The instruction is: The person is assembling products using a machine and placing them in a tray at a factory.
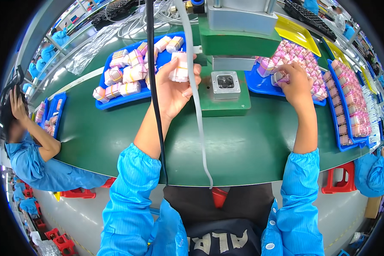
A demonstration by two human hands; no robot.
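Note:
My left hand [173, 85] is closed round a pale pink-and-white block [180, 66], raised near the right end of the left blue tray [109, 101]. That tray holds several similar white blocks [134, 72] wrapped with pink and yellow. At the near edge of the right blue tray [260, 88], my right hand [295, 83] grips a small silvery-and-pink wrapped piece [280, 77]. Many small pink-and-white pieces [301, 57] fill this tray. Between my hands stands a green press [241, 40] with a square metal fixture [225, 84] under its head; its recess looks dark.
A black cable [156, 106] and a grey tube [196, 106] hang in front of my left hand. Filled blue trays [350, 102] stand at the right, and a yellow tray [298, 34] lies behind. A co-worker [34, 149] sits at the left table edge.

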